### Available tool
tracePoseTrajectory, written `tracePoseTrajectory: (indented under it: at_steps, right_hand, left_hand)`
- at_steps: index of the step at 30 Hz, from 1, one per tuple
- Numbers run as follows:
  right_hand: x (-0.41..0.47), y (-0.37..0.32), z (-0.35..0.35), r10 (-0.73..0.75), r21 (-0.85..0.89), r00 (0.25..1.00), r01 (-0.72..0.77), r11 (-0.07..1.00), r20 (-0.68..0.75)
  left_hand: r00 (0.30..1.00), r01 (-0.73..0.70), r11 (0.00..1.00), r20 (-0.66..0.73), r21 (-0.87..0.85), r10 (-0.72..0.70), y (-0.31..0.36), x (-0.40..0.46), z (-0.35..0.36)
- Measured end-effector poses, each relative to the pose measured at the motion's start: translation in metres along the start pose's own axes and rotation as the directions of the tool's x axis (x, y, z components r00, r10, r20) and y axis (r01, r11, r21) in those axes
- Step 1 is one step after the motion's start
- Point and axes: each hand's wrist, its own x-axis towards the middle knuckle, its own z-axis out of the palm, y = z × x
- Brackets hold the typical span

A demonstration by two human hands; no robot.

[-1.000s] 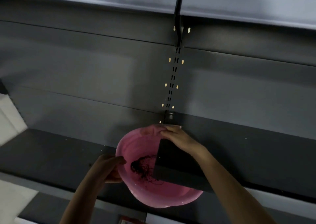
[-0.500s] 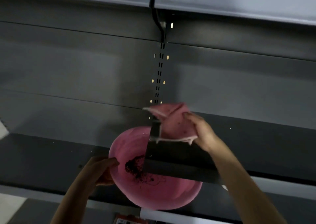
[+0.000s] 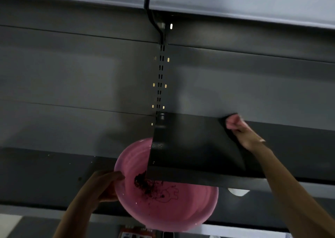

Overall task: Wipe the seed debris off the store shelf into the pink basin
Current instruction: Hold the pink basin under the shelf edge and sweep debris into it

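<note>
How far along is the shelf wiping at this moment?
Partly done: a dark pile of seed debris already lies in the pink basin, which the left hand holds under the shelf end. In hand: the right hand presses a pink cloth at the shelf's back. Left: a few pale specks near the shelf's left edge still need sweeping in.

Dim, softly blurred, perhaps lit from above

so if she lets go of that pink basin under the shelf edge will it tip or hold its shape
The pink basin looks rigid: its round rim holds shape. It likely drops or tips if released, since only the left hand grips its rim. The seed debris looks loose and would probably spill.
</note>
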Motion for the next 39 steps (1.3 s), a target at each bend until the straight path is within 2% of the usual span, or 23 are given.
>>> tracePoseTrajectory:
  at_steps: [2,4,7,9,12,15,18,22,26,27,28,30,31,32,34,36,39]
  right_hand:
    - [-0.014,-0.03,0.025,-0.135,0.058,0.987,0.13,0.99,0.092]
    - [-0.031,-0.057,0.054,-0.242,0.043,0.951,0.238,0.97,0.193]
    - [-0.065,-0.109,0.085,-0.399,0.207,0.848,0.346,0.915,0.348]
    - [-0.09,-0.145,0.097,-0.428,0.339,0.808,0.302,0.891,0.405]
    - [-0.113,-0.177,0.117,-0.449,0.375,0.77,0.292,0.88,0.454]
    - [-0.118,-0.191,0.127,-0.407,0.388,0.776,0.227,0.893,0.481]
    - [-0.118,-0.192,0.12,-0.356,0.512,0.818,0.088,0.854,0.453]
    - [-0.104,-0.172,0.091,-0.157,0.672,0.95,-0.069,0.737,0.269]
    - [-0.085,-0.124,0.029,0.049,0.72,0.997,-0.072,0.691,0.052]
    - [-0.082,-0.11,0.01,0.108,0.7,0.994,-0.055,0.712,-0.032]
    - [-0.082,-0.096,-0.009,0.152,0.626,0.98,-0.039,0.779,-0.129]
    - [-0.082,-0.063,-0.045,0.147,0.274,0.941,-0.062,0.96,-0.304]
    - [-0.082,-0.044,-0.06,0.107,0.045,0.93,-0.098,0.994,-0.351]
    - [-0.083,-0.028,-0.073,0.102,-0.152,0.935,-0.162,0.975,-0.341]
    - [-0.087,0.0,-0.087,0.228,-0.401,0.948,-0.303,0.864,-0.223]
    - [-0.097,0.017,-0.086,0.36,-0.467,0.923,-0.379,0.799,-0.132]
    - [-0.115,0.021,-0.072,0.368,-0.492,0.923,-0.375,0.785,-0.116]
  left_hand:
    - [1.0,0.012,1.0,-0.004,-0.013,-0.012,-0.001,0.001,0.0]
    - [1.0,0.017,1.0,-0.008,-0.025,-0.017,-0.001,0.001,0.0]
    - [1.0,0.009,0.999,-0.02,-0.032,-0.01,0.001,-0.002,0.002]
    - [1.0,-0.006,0.999,-0.029,-0.032,0.005,0.003,-0.005,0.002]
    - [0.999,-0.017,0.998,-0.031,-0.056,0.016,0.003,-0.006,0.001]
    - [0.999,-0.045,0.996,-0.031,-0.075,0.043,0.003,-0.007,0.002]
    - [0.998,-0.032,0.998,-0.047,-0.062,0.03,0.003,-0.007,0.0]
    - [0.999,-0.031,0.999,-0.039,-0.034,0.03,0.002,-0.005,0.0]
    - [0.999,-0.036,0.999,-0.026,-0.019,0.035,0.001,-0.004,-0.002]
    - [0.999,-0.031,0.999,-0.02,-0.017,0.031,0.0,-0.003,-0.003]
    - [0.999,-0.028,0.999,-0.016,-0.02,0.028,0.0,-0.002,-0.004]
    - [1.0,-0.022,0.999,-0.002,-0.023,0.022,-0.001,-0.001,-0.004]
    - [1.0,-0.02,1.0,0.007,-0.019,0.02,0.0,0.0,-0.004]
    - [1.0,-0.015,1.0,0.013,-0.015,0.015,0.0,0.001,-0.003]
    - [1.0,0.001,1.0,0.011,-0.014,0.0,0.0,0.002,0.0]
    - [1.0,0.01,1.0,0.016,-0.018,-0.01,-0.001,0.004,0.001]
    - [0.999,0.012,1.0,0.034,-0.012,-0.011,-0.002,0.003,0.001]
